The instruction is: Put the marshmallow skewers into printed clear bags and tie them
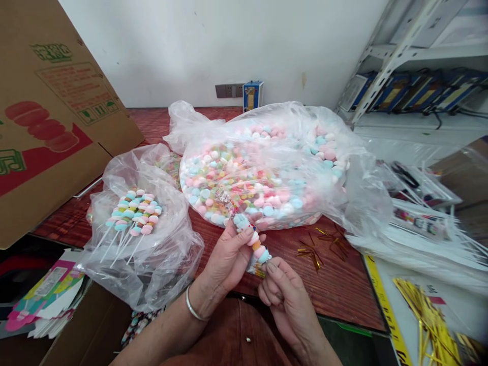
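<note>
My left hand (233, 254), with a bangle at the wrist, grips a skewer of pastel marshmallows (256, 245) in a clear printed wrapper. The skewer tilts, its upper end away from me to the left. At its lower end my right hand (284, 290) pinches the wrapper or stick; the fingers hide which. Just beyond my hands lies a big clear bag (305, 175) full of pink, blue and white marshmallows and small colourful gummies. To the left, several marshmallow skewers (139, 211) on white sticks rest on a crumpled plastic bag (168, 264).
Gold twist ties (316, 249) lie on the reddish wooden table (343, 290), right of my hands. A larger gold bundle (427, 320) and white sticks (453, 244) are further right. A cardboard box (57, 117) stands at left; behind are a blue box (253, 95) and a wall socket (229, 91).
</note>
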Tool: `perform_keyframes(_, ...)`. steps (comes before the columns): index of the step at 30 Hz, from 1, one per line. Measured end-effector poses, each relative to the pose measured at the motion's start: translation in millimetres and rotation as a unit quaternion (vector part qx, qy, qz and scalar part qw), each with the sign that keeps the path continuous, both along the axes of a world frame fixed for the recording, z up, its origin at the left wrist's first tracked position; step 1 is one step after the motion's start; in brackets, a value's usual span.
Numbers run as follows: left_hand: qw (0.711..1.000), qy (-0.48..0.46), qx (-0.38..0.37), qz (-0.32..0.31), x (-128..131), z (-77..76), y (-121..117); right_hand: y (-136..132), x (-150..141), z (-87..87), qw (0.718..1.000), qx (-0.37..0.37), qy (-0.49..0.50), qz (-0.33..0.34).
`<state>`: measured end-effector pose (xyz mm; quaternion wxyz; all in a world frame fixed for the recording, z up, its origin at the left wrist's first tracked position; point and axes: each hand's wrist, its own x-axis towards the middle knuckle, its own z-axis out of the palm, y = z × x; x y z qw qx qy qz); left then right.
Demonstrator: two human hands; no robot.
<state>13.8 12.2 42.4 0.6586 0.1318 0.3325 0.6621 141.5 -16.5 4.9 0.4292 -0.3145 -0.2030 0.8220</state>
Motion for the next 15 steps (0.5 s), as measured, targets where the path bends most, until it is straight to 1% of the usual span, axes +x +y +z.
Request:
perform_keyframes(2, 1.0, 0.012, 0.02, -0.011, -4, 3.0, 1, 1, 3, -0.1, 1.0, -0.017, 0.024, -0.002)
perform_keyframes(5, 0.999, -0.012, 0.028, -0.023, -8, 8.6, 4, 0, 7, 3.5, 0.998, -0.034, 0.048, 0.009)
perform_keyframes(8, 0.999, -0.033, 0.007, -0.015, -6, 13.6, 6, -2, 8, 8.0, 0.994, -0.05, 0.071, 0.07)
perform_keyframes(10, 0.999, -0.033, -0.014, -0.005, -2, 16.6, 8, -4, 8, 9.1, 0.99, -0.048, 0.068, 0.11)
perform_keyframes(12, 0.999, -0.039, -0.034, 0.006, 2, 19.6, 8, -5, 8, 8.8, 0.994, -0.008, 0.029, 0.109)
perform_keyframes(13, 0.998, -0.043, -0.043, 0.012, 4, 21.1, 9, -5, 9, 8.4, 0.995, 0.033, -0.016, 0.093)
perform_keyframes(14, 0.997, -0.048, -0.051, 0.017, 6, 22.6, 9, -4, 9, 7.9, 0.99, 0.09, -0.08, 0.072)
perform_keyframes(15, 0.997, -0.053, -0.056, 0.022, 7, 24.0, 9, -4, 10, 7.5, 0.973, 0.159, -0.159, 0.046)
